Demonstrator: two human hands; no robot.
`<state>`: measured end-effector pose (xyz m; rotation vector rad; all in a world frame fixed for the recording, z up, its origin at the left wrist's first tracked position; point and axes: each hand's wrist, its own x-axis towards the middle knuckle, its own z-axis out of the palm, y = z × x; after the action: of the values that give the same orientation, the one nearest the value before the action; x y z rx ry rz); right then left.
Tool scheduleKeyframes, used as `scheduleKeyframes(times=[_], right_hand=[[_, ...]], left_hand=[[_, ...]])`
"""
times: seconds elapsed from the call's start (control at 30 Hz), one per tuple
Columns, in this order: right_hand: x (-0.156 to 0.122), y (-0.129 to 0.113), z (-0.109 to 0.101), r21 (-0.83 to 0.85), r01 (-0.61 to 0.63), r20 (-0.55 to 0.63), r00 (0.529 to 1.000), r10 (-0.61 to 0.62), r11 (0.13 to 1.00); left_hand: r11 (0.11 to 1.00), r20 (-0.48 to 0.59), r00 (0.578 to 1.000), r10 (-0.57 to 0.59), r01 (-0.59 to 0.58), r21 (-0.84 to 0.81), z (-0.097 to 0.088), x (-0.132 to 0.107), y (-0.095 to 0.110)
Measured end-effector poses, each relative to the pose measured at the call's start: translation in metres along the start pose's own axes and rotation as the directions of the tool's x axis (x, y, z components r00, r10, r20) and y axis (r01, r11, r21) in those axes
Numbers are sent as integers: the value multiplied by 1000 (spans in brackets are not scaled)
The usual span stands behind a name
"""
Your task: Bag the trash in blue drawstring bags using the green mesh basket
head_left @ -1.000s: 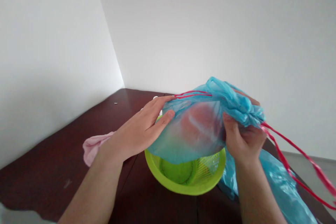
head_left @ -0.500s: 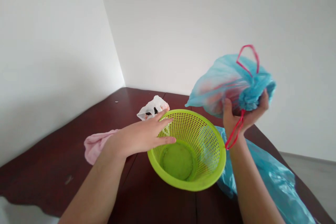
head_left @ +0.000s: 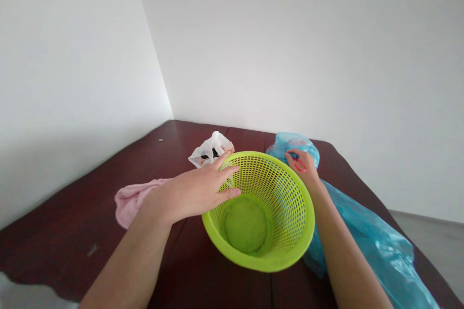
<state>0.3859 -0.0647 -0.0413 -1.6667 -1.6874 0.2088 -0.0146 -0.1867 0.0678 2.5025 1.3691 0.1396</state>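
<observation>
- Left hand (head_left: 203, 188) spreads over the green basket (head_left: 253, 261)
- Right hand (head_left: 303, 164) touches a blue bag (head_left: 296, 141) behind the basket
- Pink cloth (head_left: 131, 200) lies left of it

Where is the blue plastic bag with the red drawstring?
Head view, right of centre: the bag is on the dark-red table, beyond the lime-green perforated plastic basket, at the right hand.

One head-worn camera looks forward and down, close over the table (head_left: 94, 212), toward the pale wall (head_left: 290, 48).
</observation>
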Motion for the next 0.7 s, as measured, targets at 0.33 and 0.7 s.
scheduleKeyframes(times=[0.33,0.7], right_hand=[[-14,-15,-35,-172,59,188,982,-26,983],[-63,-70,-108,-105,74,-60,995,-81,992]], left_hand=[[973,-212,976,-41,-10,-232,-30,-21,-32],[810,-219,786,-578,585,-40,133,-112,-174]])
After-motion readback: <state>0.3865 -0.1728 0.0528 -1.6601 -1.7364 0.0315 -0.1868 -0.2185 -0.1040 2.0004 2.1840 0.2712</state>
